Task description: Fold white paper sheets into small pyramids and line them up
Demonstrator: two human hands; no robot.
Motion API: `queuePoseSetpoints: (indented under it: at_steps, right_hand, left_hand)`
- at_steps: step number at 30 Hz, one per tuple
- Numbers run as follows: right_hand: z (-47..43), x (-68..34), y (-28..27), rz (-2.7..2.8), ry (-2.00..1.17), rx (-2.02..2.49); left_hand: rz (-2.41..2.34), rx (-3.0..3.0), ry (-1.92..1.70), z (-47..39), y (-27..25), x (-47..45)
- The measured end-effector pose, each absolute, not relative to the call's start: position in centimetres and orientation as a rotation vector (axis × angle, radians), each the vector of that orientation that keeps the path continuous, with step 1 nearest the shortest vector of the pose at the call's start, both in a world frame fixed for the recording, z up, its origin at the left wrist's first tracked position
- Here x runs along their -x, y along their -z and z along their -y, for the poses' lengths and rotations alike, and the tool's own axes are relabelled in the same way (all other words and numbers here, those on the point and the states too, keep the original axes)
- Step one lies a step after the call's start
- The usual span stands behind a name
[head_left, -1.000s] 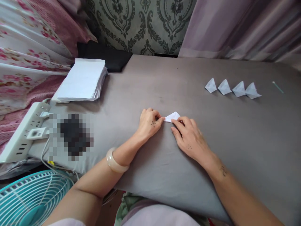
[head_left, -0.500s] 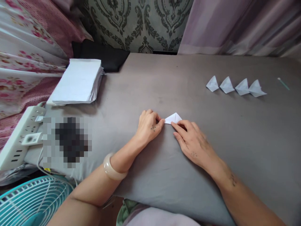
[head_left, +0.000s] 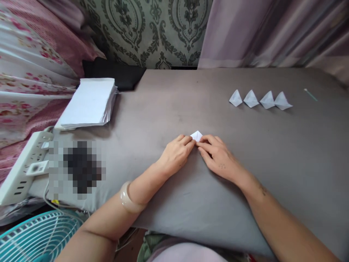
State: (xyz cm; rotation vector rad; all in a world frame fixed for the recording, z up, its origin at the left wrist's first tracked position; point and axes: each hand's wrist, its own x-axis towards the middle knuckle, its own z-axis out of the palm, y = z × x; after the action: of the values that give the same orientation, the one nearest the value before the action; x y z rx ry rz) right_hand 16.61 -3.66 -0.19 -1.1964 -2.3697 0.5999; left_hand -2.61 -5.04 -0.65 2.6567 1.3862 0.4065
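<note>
A small piece of white folded paper [head_left: 197, 135] lies on the grey-covered table, its peak pointing away from me and a crease down its middle. My left hand [head_left: 176, 153] grips its left side with bent fingers, hiding that corner. On the right side, my right hand [head_left: 219, 156] has its fingertips pressed to the paper's lower edge and corner. The two hands almost meet at the near edge. Further back on the right, several folded white paper pieces [head_left: 251, 99] stand in a row.
A thick stack of white paper [head_left: 88, 103] sits at the back left, before a black folded item [head_left: 114, 72]. A power strip [head_left: 25, 167] and a blurred-out patch [head_left: 81, 167] are at the left. A teal fan [head_left: 40, 236] is below; a thin green stick [head_left: 311, 95] lies far right.
My left hand has moved in over the paper's left corner, and my right fingers have closed in on its right side. More of the paper is covered. The view has shifted slightly.
</note>
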Motion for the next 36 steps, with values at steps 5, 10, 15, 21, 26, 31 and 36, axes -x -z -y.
queuePoseSetpoints:
  at_steps: [5,10,15,21,26,31,36]
  right_hand:
    - [2.5,-17.2,0.9,2.180,-0.722,1.214]
    - [2.5,-15.8,1.3,2.342,-0.541,1.330]
    - [1.9,-15.5,1.4,2.289,-0.590,1.329]
    - [0.5,-18.6,1.0,1.512,-1.179,1.493]
    - [1.7,-19.1,0.1,1.689,-0.985,1.636]
    - [2.4,-18.3,0.1,1.917,-0.741,1.716]
    - [2.5,-18.2,0.8,1.986,-0.627,1.697]
  left_hand:
    - [-1.367,-2.731,-0.254,4.9,0.8,2.6]
    - [-1.353,-2.736,-0.257,4.6,0.8,2.5]
    - [-1.331,-2.706,-0.312,4.3,0.7,2.9]
    - [-1.232,-2.735,-0.297,4.0,0.6,3.5]
    - [-1.238,-2.734,-0.251,4.2,0.4,3.4]
    - [-1.249,-2.753,-0.257,4.4,0.4,3.0]
    - [-1.246,-2.765,-0.274,4.2,0.5,2.9]
